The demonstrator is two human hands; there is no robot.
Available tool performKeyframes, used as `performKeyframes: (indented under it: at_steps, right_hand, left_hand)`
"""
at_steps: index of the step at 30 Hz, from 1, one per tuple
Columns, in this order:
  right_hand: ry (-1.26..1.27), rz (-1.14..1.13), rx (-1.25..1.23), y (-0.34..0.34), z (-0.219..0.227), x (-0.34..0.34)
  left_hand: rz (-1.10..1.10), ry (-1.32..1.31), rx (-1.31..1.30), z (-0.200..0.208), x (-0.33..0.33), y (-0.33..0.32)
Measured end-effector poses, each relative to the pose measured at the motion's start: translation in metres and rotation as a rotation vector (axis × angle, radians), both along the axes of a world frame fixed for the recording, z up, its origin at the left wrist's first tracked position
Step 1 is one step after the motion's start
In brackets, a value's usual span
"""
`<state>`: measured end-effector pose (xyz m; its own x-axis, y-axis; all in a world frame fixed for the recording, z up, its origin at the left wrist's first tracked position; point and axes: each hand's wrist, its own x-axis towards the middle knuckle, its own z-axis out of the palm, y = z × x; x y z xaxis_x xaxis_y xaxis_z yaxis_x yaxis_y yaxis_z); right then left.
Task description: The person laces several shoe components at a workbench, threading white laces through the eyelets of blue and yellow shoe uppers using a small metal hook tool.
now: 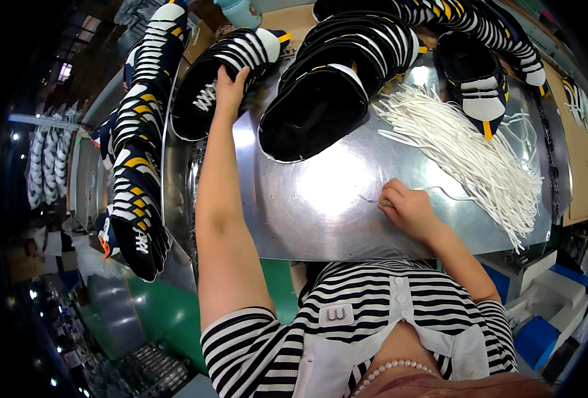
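My left hand (pixel 230 89) reaches forward to a row of nested shoe uppers (pixel 247 50) at the upper left. Its thumb and a finger are spread against the black lining; the other fingers are partly hidden. Beside that hand, the nearest upper shows a crisscross white lace (pixel 205 97). Low over the metal tabletop (pixel 294 225), my right hand (pixel 406 207) is closed around a thin metal hand tool (pixel 372 200), its slim tip pointing left. A loose white lace end (pixel 450 194) lies just beyond my right hand.
More nested uppers (pixel 320 109) lie at the middle, and a long row (pixel 138 159) runs down the left. A bundle of white laces (pixel 466 152) spreads to the right, below a single upper (pixel 483 93). At the back stands a light blue cup (pixel 241 13).
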<state>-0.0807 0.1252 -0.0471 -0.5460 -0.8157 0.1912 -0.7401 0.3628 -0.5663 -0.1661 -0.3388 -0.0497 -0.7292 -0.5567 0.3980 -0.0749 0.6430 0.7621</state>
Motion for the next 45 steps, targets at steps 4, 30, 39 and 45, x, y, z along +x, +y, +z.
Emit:
performKeyframes:
  at_steps: [4, 30, 39, 45]
  right_hand:
    - [-0.627, -0.097, -0.178, 0.006, 0.009, 0.007]
    - [-1.376, -0.354, -0.688, 0.018, 0.031, 0.024]
    - [-1.149, -0.431, -0.599, 0.004, 0.022, 0.012]
    - [-1.087, -0.374, -0.652, 0.014, 0.041, 0.019]
  left_hand:
    - [0.027, -0.047, 0.137, 0.011, 0.103, 0.066]
    - [-0.532, -0.752, -0.302, 0.086, 0.151, 0.265]
    - [-0.81, -0.79, 1.277, 0.045, 0.138, 0.267]
    - [-0.567, -0.509, 1.409, 0.045, 0.15, 0.305]
